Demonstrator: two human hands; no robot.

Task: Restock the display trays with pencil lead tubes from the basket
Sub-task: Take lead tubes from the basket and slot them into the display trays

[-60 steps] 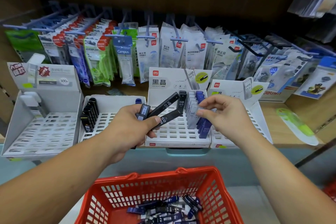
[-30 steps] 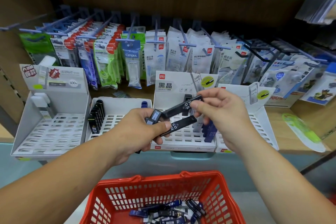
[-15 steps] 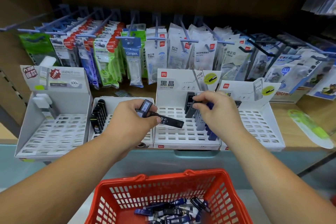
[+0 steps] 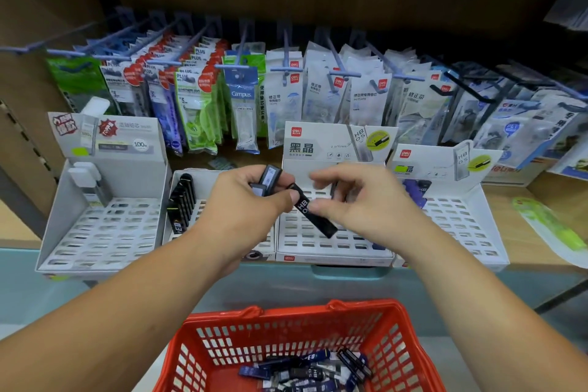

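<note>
Head view: left of the middle tray (image 4: 334, 256), a row of black tubes (image 4: 182, 200) stands in the neighbouring tray (image 4: 203, 176). Before the middle tray's left edge, the left hand (image 4: 245, 213) is curled round a couple of spare tubes (image 4: 269, 180) and pinches one black HB tube (image 4: 315, 216) under its thumb, the tube slanting down to the right across the tray's slots. Half a second ago the right hand (image 4: 375, 210) was down at the tray's back rows setting a tube in. It has now come back up to the left hand, so I judge one tube is stocked and the next handover is starting. The right thumb (image 4: 331, 211) touches the slanted tube at about mid-length, and the curled, blurred fingers sit just above its upper end. Whether they have closed on it I cannot tell. Below the middle tray, the red basket (image 4: 286, 321) holds many more lead tubes (image 4: 305, 372), so much restocking remains.
</note>
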